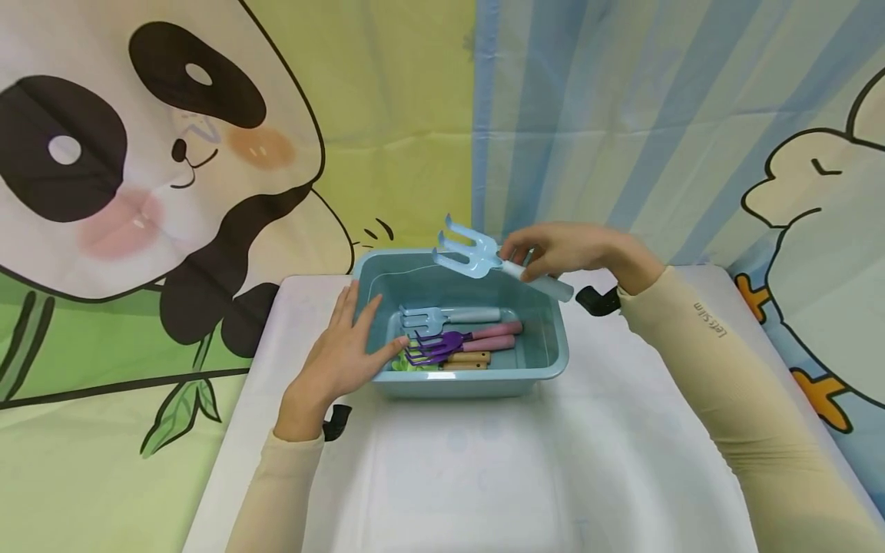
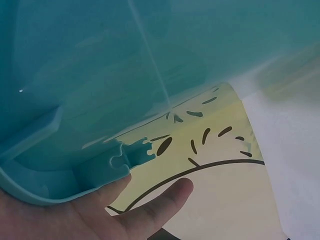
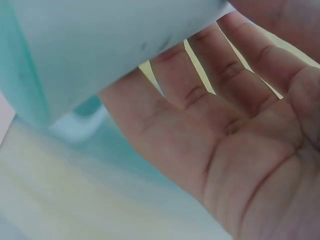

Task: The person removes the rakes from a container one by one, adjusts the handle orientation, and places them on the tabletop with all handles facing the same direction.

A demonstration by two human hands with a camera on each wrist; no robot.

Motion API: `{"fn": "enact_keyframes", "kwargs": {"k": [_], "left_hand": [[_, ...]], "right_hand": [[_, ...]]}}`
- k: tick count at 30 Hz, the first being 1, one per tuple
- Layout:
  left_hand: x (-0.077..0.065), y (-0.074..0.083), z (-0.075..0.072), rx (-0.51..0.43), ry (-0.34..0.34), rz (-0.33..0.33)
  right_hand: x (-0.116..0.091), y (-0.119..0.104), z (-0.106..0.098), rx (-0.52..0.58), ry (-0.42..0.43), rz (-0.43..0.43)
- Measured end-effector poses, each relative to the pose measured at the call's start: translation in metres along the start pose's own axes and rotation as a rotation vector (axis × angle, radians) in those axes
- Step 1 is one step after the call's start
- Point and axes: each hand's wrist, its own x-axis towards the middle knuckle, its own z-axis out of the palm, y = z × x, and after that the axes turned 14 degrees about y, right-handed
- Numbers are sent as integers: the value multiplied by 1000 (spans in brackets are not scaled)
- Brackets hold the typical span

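Observation:
My right hand (image 1: 570,247) pinches a light blue hand cultivator (image 1: 478,257) by its pale handle, above the back right of a blue-green plastic basin (image 1: 459,388). The prongs point left. In the right wrist view the pale handle (image 3: 115,45) lies against the fingers. My left hand (image 1: 339,353) rests with spread fingers at the left rim of the basin. Inside the basin lie another light blue hand fork (image 1: 426,319), purple hand rakes (image 1: 449,342) with pink handles (image 1: 499,330), and green tools (image 1: 412,359) with wooden handles (image 1: 466,365), partly hidden by the front rim.
The basin stands on a table with a white cloth (image 1: 470,476). Behind the table hang a printed panda curtain (image 1: 276,192) on the left and a blue striped curtain (image 1: 601,115) on the right. Black wrist mounts (image 1: 598,301) show beside both wrists.

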Motion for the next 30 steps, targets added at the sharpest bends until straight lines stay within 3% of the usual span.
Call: {"fn": "enact_keyframes", "kwargs": {"k": [6,12,17,25,30], "left_hand": [[0,0,1,-4,2,2],[0,0,1,-9,6,3],[-1,-1,2,-16,10,5],[-1,-1,0,-24,14,3],[-1,-1,1,-29,13,2]], "right_hand": [[-32,27,-21,40,117,21],[-51,61,-24,101,208,91],[-59,92,-13,152,303,166],[-64,143,19,320,417,261],[-64,169,39,358,446,341]]}}
